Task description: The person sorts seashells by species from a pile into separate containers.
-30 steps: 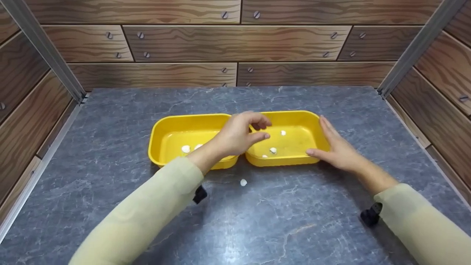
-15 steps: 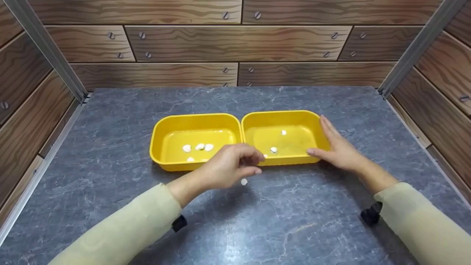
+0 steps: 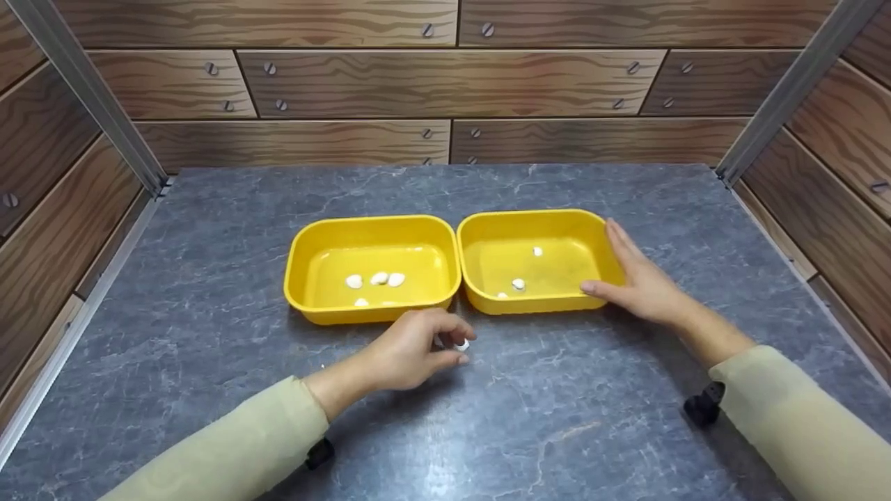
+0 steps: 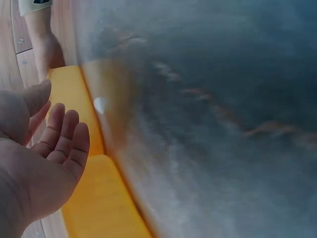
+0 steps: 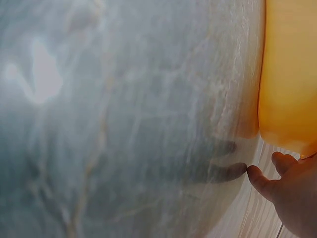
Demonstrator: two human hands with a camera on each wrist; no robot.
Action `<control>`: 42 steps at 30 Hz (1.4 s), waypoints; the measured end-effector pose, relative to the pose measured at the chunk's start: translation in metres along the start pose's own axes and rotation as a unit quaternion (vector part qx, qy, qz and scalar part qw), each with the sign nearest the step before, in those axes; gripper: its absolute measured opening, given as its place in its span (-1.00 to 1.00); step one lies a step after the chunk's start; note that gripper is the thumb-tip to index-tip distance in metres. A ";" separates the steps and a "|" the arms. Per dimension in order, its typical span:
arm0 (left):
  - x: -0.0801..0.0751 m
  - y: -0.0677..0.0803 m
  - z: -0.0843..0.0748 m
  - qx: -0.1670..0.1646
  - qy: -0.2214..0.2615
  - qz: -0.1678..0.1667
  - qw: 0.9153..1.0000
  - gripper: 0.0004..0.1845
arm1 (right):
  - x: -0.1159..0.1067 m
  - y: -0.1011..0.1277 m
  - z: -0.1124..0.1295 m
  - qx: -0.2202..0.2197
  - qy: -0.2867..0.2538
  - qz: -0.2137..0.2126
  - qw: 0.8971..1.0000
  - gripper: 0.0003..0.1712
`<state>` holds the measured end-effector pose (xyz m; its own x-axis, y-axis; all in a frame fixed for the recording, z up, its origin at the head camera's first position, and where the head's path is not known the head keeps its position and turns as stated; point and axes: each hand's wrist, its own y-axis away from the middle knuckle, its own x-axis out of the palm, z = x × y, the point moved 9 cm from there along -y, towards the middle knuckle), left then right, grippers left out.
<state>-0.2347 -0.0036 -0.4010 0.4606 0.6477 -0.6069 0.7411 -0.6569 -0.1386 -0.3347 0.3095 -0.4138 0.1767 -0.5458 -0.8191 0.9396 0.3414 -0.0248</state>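
Pellet [image 3: 462,344] half-hidden behind fingers [image 3: 445,332]

Head view bright and sharp; wrist views blurred, perhaps by motion.

Left hand [image 3: 411,351] curled low, right hand [image 3: 637,278] flat, open.

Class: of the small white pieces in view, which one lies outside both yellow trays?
The white piece on the grey tabletop, at the left hand's fingertips; all others lie inside trays.
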 end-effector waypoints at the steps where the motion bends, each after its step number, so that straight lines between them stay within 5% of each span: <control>1: 0.001 0.001 0.002 -0.001 -0.002 -0.001 1.000 -0.75 | 0.000 0.000 0.000 0.002 0.001 0.001 1.000 0.32; 22: 0.013 0.000 0.025 -0.044 -0.082 -0.014 0.996 -0.66 | 0.000 0.001 0.000 0.011 0.004 0.007 1.000 0.31; 42: 0.015 -0.003 0.023 -0.049 -0.143 -0.051 0.987 -0.80 | -0.001 0.001 -0.001 0.007 -0.002 0.004 1.000 0.32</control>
<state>-0.2414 -0.0010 -0.4280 0.2351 0.5641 -0.7915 0.8264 -0.5447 -0.1428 -0.3340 0.3110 -0.4137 0.1860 -0.5463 -0.8167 0.9423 0.3347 -0.0093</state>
